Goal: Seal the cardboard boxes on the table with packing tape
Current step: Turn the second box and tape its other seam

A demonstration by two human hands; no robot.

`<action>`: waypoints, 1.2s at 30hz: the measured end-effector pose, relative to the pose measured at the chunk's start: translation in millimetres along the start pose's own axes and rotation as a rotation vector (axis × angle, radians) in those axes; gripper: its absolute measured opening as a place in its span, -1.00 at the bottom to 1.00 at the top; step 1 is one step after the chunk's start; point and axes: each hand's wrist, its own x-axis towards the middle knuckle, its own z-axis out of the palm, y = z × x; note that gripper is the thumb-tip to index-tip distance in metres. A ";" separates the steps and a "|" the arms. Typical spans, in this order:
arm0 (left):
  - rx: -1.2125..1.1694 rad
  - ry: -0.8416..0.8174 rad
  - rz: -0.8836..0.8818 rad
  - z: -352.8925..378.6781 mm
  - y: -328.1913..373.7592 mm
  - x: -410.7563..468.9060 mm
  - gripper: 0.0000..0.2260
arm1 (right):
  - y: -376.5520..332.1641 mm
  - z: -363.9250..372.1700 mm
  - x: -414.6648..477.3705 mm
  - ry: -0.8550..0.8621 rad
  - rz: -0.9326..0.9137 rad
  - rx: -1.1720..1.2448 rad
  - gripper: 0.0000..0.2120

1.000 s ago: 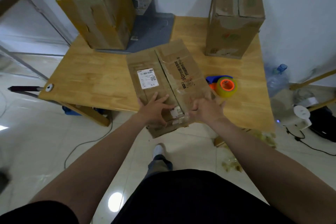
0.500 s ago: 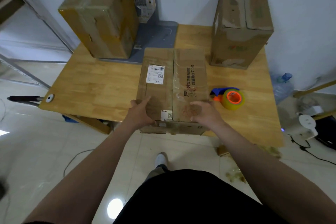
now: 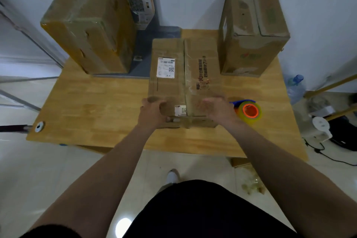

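Boxes stand on the counter (image 3: 87, 118), three of them, and the middle box (image 3: 201, 75) is the one under your hands. It lies flat near the front edge of the counter. The left box (image 3: 88, 25) and the right box (image 3: 253, 29) stand tall behind it, one on each side.

The middle box is old, creased cardboard. I think it is stiff at the edges and corners but soft in the middle of each flap, so it will dent if you push there. It looks light, but you cannot see what is inside. Shiny old tape on top may be a bit slippery. The best places to hold it are the two near corners. Keep your fingers off the seam (image 3: 184, 75) that runs away from you down the middle, because the new tape has to go there. The white label (image 3: 165, 67) sits just left of that seam.

Your left grip (image 3: 152, 112) is on the near left corner, with fingers curled over the top edge, holding the box. Your right grip (image 3: 216, 110) is at the near right corner. It is blurry, and its fingers look loose and spread, not wrapped round anything. You cannot tell if it touches the top.

The tape roll (image 3: 250, 111) lies on the counter just to the right of your right grip, close to the box. No hand holds it.
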 end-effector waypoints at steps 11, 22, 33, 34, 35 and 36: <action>0.119 -0.028 0.026 -8.1 30.8 80.2 -0.32 | 15.8 6.5 51.3 0.125 0.030 -0.181 -0.63; 0.327 -0.092 0.422 37.1 147.8 93.4 -0.34 | 153.9 -40.0 65.9 0.289 0.451 0.043 -0.48; 0.204 -0.077 0.097 95.3 208.5 97.9 -0.78 | 238.8 -41.2 112.4 -0.054 0.516 0.058 -0.36; 0.196 -0.080 0.076 95.9 211.2 100.3 -0.77 | 241.6 -39.0 113.1 -0.057 0.488 0.047 -0.35; 0.181 -0.086 0.053 95.6 213.9 103.1 -0.76 | 244.2 -37.7 112.6 -0.063 0.465 0.045 -0.33; 0.164 -0.098 0.029 94.2 216.4 105.4 -0.76 | 246.3 -37.2 112.2 -0.073 0.452 0.053 -0.30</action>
